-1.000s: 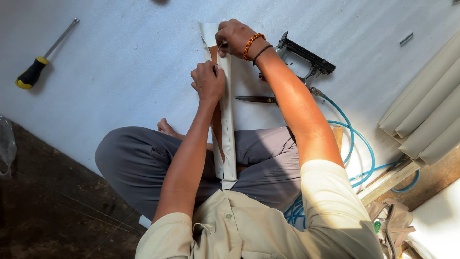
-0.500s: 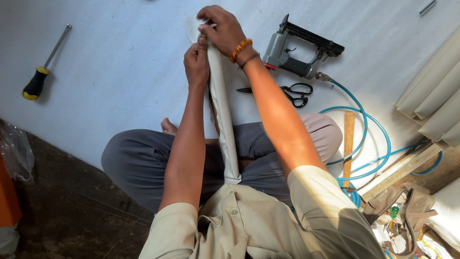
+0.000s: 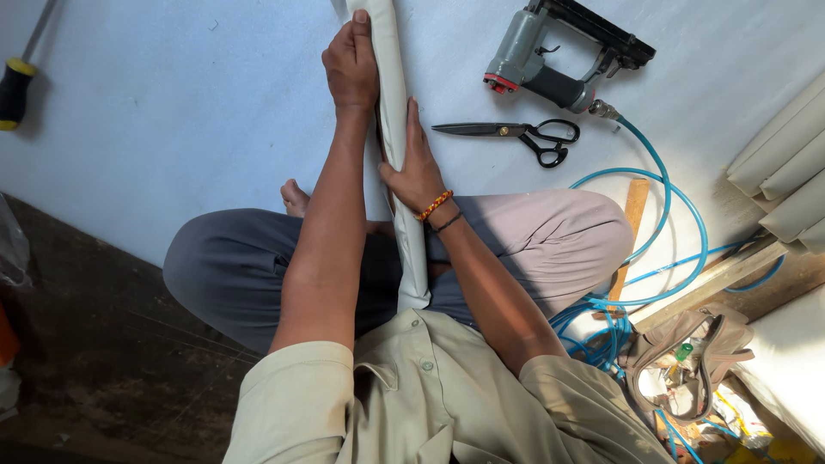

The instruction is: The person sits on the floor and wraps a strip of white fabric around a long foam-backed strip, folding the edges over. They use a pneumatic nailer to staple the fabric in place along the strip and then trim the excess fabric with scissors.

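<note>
We see a long, narrow strip [image 3: 400, 163] wrapped in pale cream cloth, standing lengthwise between a seated person's crossed legs and running away from the chest toward the far edge of the view. It rests over a white sheet [image 3: 172, 129] spread on the floor.

The left hand [image 3: 351, 64] wraps its fingers around the strip near its far end, clasping it from the left. The right hand [image 3: 417, 167] lies flat with fingers pressed together along the strip's right side, lower down, near the knees; a beaded bracelet [image 3: 435, 204] circles that wrist.

Half a second ago both hands were bunched together at the strip's far tip, the right one on top. Now the right hand has slid down toward the body while the left stays high. We judge that the work at the tip has given way to smoothing the cloth along the length.

Right of the strip lie black-handled scissors [image 3: 516, 133], blades pointing toward it. Beyond them sits a grey air stapler [image 3: 559, 56], its blue hose [image 3: 670, 223] looping back beside the right knee. Far left of the strip, a screwdriver [image 3: 15, 86] with a black and yellow handle lies at the sheet's edge. More pale strips [image 3: 782, 172] are stacked at the far right.
</note>
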